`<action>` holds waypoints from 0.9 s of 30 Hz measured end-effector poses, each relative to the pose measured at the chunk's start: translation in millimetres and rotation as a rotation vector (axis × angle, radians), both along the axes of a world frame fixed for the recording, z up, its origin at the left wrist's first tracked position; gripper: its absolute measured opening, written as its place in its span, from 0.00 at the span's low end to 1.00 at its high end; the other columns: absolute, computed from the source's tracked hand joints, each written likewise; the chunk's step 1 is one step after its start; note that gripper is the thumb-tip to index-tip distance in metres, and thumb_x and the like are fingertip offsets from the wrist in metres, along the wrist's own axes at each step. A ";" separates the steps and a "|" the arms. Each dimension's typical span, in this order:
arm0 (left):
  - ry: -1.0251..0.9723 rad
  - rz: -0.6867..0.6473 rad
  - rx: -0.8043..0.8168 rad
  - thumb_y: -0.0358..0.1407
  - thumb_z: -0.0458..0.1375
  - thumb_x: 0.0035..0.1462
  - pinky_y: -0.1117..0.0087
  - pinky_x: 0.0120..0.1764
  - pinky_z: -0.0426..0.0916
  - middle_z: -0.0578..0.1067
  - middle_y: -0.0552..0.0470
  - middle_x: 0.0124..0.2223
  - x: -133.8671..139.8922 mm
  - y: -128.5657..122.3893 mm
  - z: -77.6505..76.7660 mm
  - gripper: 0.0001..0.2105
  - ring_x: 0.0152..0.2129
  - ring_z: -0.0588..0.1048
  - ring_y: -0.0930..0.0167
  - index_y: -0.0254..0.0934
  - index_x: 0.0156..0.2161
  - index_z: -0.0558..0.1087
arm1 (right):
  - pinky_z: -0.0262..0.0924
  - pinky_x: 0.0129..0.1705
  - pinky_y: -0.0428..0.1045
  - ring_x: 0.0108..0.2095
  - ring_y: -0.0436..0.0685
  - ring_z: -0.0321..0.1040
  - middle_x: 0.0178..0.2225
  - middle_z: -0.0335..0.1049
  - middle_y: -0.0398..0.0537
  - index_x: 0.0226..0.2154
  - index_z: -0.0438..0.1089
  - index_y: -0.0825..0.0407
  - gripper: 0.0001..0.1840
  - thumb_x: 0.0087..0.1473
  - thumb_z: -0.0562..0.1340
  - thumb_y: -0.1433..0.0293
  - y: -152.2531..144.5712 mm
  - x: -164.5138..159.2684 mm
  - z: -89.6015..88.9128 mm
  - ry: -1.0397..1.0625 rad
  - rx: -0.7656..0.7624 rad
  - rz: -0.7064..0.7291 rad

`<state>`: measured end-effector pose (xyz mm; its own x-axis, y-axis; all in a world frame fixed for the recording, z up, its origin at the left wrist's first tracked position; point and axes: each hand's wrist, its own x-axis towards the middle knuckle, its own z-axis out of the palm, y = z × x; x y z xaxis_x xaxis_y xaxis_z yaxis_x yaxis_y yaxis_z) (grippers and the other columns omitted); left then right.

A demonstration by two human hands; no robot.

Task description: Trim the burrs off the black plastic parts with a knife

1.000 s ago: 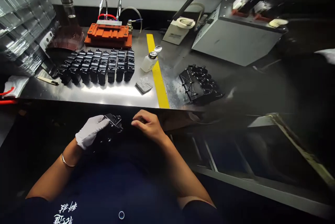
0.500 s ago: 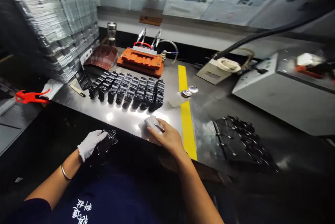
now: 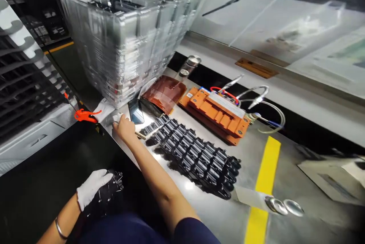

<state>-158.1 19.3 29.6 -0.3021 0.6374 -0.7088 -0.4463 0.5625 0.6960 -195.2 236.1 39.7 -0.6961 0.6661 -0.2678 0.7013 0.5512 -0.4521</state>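
My left hand, in a white glove, is closed on a black plastic part with small metal pins, in front of the table edge. Stretched out to the table's left end, my right hand is bare and has its fingers closed on a crumpled white cloth. Just beyond that hand lies a dark phone-like slab. A white sheet or cloth hangs at the table corner to its left. Rows of black parts stand on the metal table to the right of my forearm.
Stacked clear plastic trays rise at the back left. An orange fixture with hoses stands behind the black parts, near a glass jar. An orange-red air gun hangs by the corner. Yellow tape and an open round tin are right.
My view has turned left. My right hand has moved from the front of the table to its left end with the white cloth. My left hand keeps hold of the black part.
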 end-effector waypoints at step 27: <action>-0.030 0.518 -0.035 0.50 0.67 0.44 0.73 0.30 0.66 0.74 0.55 0.27 -123.4 28.0 86.4 0.21 0.25 0.72 0.73 0.35 0.32 0.69 | 0.47 0.62 0.61 0.62 0.65 0.50 0.60 0.54 0.70 0.58 0.54 0.65 0.25 0.59 0.51 0.72 8.1 -12.1 -11.8 0.217 -0.330 -0.254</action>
<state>-281.5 47.3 116.0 -0.5505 0.3859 -0.7404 -0.6919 0.2854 0.6632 -207.3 244.1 27.9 -0.5852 0.7265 -0.3603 0.6652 0.1760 -0.7256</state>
